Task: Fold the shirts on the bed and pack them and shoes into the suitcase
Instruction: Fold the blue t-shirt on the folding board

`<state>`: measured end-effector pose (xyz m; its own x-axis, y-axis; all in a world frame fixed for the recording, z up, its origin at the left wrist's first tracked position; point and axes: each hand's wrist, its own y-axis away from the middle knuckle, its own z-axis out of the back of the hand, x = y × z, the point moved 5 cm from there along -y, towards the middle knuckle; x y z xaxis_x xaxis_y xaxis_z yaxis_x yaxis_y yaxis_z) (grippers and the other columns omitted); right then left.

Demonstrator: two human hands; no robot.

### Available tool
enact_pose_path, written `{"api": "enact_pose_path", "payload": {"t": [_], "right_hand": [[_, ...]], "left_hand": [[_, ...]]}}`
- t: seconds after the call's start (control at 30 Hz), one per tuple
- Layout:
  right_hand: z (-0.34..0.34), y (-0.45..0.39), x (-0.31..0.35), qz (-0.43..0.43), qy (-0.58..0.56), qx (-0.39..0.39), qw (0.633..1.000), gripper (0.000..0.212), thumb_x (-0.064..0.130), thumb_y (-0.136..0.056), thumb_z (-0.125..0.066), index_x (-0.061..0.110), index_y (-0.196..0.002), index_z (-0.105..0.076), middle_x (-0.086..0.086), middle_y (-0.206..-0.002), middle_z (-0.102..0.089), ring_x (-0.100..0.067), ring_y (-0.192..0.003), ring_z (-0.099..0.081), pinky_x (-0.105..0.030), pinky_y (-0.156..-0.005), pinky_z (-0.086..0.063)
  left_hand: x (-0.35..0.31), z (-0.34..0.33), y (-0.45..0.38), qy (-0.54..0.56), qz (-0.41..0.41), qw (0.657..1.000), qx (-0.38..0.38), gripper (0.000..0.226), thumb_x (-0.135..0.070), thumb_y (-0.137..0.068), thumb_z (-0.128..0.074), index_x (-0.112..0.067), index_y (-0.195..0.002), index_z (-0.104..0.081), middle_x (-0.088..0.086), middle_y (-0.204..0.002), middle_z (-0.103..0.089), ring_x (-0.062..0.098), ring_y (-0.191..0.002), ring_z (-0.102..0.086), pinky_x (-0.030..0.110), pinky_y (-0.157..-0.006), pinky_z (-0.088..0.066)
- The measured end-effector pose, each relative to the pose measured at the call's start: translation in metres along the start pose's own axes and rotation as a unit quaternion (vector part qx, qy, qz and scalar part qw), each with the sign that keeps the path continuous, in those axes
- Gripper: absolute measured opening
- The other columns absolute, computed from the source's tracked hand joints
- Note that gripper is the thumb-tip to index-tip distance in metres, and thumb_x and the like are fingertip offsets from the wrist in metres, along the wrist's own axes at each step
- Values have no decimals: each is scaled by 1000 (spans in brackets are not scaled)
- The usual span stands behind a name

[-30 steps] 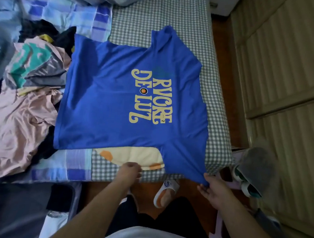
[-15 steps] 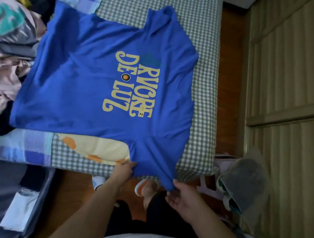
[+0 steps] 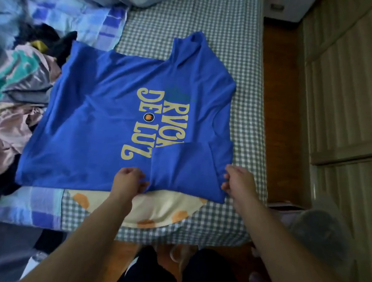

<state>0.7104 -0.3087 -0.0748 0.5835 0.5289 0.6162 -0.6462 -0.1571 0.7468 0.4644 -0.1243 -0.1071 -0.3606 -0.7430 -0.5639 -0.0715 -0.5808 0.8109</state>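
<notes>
A blue T-shirt (image 3: pixel 98 117) with yellow lettering lies spread on the checked bed (image 3: pixel 248 57). Its near sleeve is folded back over the print, covering part of the letters. My left hand (image 3: pixel 128 179) pinches the fabric at the left edge of that folded flap. My right hand (image 3: pixel 238 181) has curled fingers on the flap's right edge, near the bed's side. A heap of other shirts (image 3: pixel 8 115), pink, grey and teal, lies to the left. An open dark suitcase (image 3: pixel 3 251) shows at the bottom left on the floor.
A cream pillow with orange spots (image 3: pixel 154 209) sticks out under the blue shirt at the bed's near edge. A rumpled blue plaid blanket (image 3: pixel 58 6) lies at the back left. Wooden floor and slatted wardrobe doors (image 3: pixel 348 108) run along the right. Shoes (image 3: pixel 319 234) sit blurred at lower right.
Both hands have lifted the hanging sleeve from the bed's edge and folded it up over the shirt's front. The lettering is now partly covered.
</notes>
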Motion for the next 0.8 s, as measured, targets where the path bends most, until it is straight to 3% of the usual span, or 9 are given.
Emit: {"api": "enact_pose_path", "payload": {"t": [0.1,0.2,0.3,0.4,0.53,0.63,0.7,0.8], "right_hand": [[15,-17,-39,116,257,-40,959,15,32,-97,-64,17,-97,-62,-3,-94,-64,-21,-84,-62,-31,-71,-47],[9,-27,-77,123,299,18,946,34,50,-84,-73,32,-108,-56,-4,-115,-54,-19,-98,-60,-36,-81,-53],[3,-29,-91,123,333,30,935,37,37,-83,-81,29,-109,-56,1,-122,-39,-17,-102,-54,-29,-89,-47],[13,-28,-95,165,407,-9,898,24,25,-86,-80,15,-99,-62,3,-115,-35,-18,-97,-52,-29,-90,-44],[52,-32,-81,175,425,-58,886,14,18,-93,-71,8,-85,-64,-2,-106,-44,-26,-95,-54,-36,-85,-43],[65,-29,-68,179,527,-54,829,18,21,-92,-72,5,-99,-69,-2,-111,-46,-28,-107,-50,-40,-90,-45],[56,-26,-65,154,593,-41,789,26,24,-91,-72,12,-114,-67,-5,-123,-47,-29,-118,-43,-44,-98,-44],[23,-20,-35,227,567,-97,786,36,24,-91,-68,15,-126,-61,-9,-128,-50,-32,-120,-42,-45,-102,-40]], "left_hand": [[26,-16,-19,-209,-50,977,-18,16,-26,-98,-60,-11,-102,-54,7,-99,-64,27,-70,-69,36,-66,-52],[48,-21,-39,-303,-69,950,-40,31,-43,-95,-65,-15,-107,-56,4,-101,-66,31,-86,-69,43,-79,-56],[55,-18,-50,-314,-106,941,-66,21,-33,-96,-65,-13,-92,-63,7,-93,-67,34,-95,-63,43,-82,-52],[57,-9,-48,-309,-102,944,-59,31,-28,-98,-62,-12,-71,-60,6,-70,-60,36,-80,-61,40,-70,-43],[69,-3,-37,-318,-63,946,-11,38,-27,-96,-65,-5,-65,-63,3,-54,-53,27,-58,-50,37,-59,-37],[83,-1,-32,-346,-38,937,21,39,-22,-93,-68,-9,-57,-60,-5,-44,-50,20,-52,-48,35,-55,-34],[84,2,-32,-392,-52,918,29,37,-22,-91,-66,-10,-58,-57,-4,-47,-53,21,-55,-51,36,-57,-38],[64,-4,-27,-401,-127,907,7,26,-29,-94,-59,-16,-72,-61,-3,-67,-62,28,-75,-59,39,-66,-44]]}}
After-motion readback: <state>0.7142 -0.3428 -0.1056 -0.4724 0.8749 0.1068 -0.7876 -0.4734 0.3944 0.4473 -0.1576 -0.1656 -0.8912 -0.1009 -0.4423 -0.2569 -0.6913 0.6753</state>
